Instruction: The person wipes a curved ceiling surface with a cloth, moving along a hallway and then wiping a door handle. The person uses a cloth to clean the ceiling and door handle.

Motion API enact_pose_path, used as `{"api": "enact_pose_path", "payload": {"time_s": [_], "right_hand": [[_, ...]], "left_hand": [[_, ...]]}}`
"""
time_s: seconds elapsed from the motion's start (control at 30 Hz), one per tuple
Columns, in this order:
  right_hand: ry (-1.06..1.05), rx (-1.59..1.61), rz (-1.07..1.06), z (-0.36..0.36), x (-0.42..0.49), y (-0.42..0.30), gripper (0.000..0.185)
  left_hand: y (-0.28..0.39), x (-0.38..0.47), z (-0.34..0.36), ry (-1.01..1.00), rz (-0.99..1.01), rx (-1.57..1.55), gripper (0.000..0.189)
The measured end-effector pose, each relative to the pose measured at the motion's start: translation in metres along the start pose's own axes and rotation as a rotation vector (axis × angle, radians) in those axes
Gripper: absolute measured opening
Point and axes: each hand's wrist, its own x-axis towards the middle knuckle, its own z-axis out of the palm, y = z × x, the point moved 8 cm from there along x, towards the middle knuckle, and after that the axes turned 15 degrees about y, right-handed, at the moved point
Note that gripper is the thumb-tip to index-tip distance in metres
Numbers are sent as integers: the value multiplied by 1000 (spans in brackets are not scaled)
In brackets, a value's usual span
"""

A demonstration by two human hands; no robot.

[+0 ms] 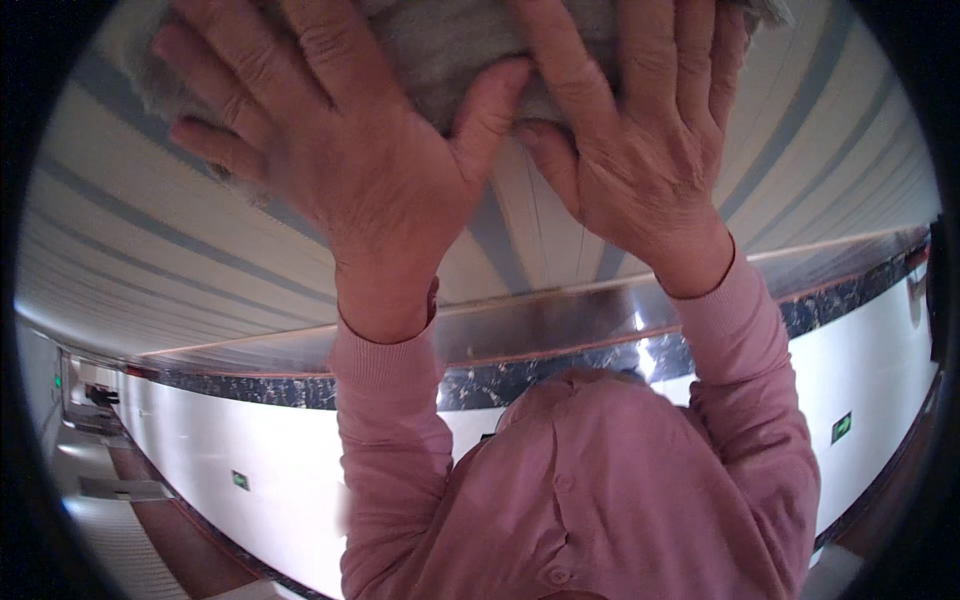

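A grey, fleecy cloth (pixel 450 52) with a frayed-looking edge lies against the striped wall covering (pixel 540 217) at the top of the view. Flat on it, my left hand (pixel 375 165) has its fingers spread; the little finger reaches the cloth's lower left edge. My right hand (pixel 649 150) also presses the cloth, index finger apart and the other three close together. Both thumbs point inward and come near each other at the middle. Most fingertips and the cloth's far edge are cut off by the frame. Pink ribbed cuffs end at both wrists.
Below the wall covering runs a glossy brown skirting board (pixel 547 319), then a dark marbled border (pixel 487 386). The pale, shiny floor (pixel 285 450) bears green arrow signs (pixel 241 480). A corridor (pixel 90 390) stretches away at the far left.
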Motion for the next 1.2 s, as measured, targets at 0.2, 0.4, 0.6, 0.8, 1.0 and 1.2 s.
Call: {"api": "enact_pose_path", "payload": {"time_s": [0.2, 0.4, 0.6, 0.8, 1.0, 1.2], "right_hand": [[-35, 100, 40, -3, -27, -19, 51], [-218, 176, 142, -18, -70, -42, 52], [-264, 233, 135, -36, -125, -68, 51], [-378, 378, 193, -50, -169, -83, 44], [-463, 496, 151, -62, -211, -97, 44], [-631, 551, 157, -73, -235, -108, 46]], "left_hand": [[19, -33, -22, -343, -291, -201, 115], [33, -83, -38, -442, -422, -263, 117], [60, -146, -70, -539, -433, -239, 118], [82, -202, -96, -629, -429, -229, 121], [104, -240, -118, -711, -433, -254, 119], [121, -260, -132, -784, -384, -265, 112]]}}
